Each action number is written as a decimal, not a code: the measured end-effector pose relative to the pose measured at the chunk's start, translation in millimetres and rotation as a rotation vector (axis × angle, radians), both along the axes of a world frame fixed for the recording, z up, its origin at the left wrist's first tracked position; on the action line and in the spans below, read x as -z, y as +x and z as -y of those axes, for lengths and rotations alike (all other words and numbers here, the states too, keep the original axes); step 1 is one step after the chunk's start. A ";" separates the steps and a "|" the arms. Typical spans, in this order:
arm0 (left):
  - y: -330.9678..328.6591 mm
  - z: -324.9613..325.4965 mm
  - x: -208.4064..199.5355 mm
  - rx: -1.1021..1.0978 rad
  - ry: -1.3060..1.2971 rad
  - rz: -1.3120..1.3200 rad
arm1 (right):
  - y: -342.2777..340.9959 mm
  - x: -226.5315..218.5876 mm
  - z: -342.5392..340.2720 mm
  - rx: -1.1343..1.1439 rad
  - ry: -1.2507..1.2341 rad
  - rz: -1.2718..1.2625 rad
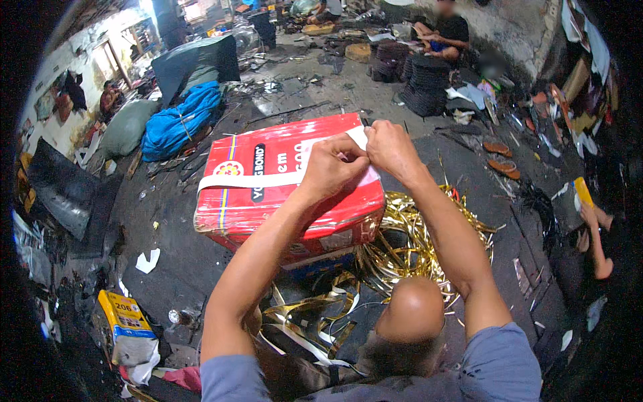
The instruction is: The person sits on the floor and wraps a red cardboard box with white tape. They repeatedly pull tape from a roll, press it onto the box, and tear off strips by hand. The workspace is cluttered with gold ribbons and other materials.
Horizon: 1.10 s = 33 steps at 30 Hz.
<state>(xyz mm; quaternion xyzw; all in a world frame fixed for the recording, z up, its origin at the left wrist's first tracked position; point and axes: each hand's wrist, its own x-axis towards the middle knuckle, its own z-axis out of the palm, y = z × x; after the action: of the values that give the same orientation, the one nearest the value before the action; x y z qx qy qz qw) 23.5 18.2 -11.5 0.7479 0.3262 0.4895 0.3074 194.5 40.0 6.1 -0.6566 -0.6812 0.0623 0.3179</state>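
Note:
A red cardboard box (pixel 258 144), wrapped in shiny clear film, stands in front of my knee. Across its top lies a long white strip (pixel 251 179), hanging a little over the left edge and running to my left hand (pixel 331 166). That hand is closed in a pinch on the strip, low over the box top. Just to its right, my right hand (pixel 394 151) is closed at the box's far right edge. White material shows beside its fingertips, but what they grip is hidden. A tangle of gold strips (pixel 429 244) lies against the box's right side.
White and gold offcuts (pixel 305 328) lie by my bare knee (pixel 412 308). A yellow packet (pixel 124 315) is at lower left, a blue bundle (pixel 181 124) at far left. Dark stacks (pixel 425 84) stand near a seated person (pixel 449 33). Another person's hand (pixel 589 214) holds something yellow at right.

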 end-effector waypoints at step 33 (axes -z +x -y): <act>4.3 -6.9 -1.8 0.050 -0.113 -0.021 | 50.2 407.1 39.4 0.153 -0.282 -0.198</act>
<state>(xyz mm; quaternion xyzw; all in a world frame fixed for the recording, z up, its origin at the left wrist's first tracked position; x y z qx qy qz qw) 27.8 25.0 -9.7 0.7424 0.3379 0.4547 0.3578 244.7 0.6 -401.0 -0.7351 -0.5792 0.1972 0.2922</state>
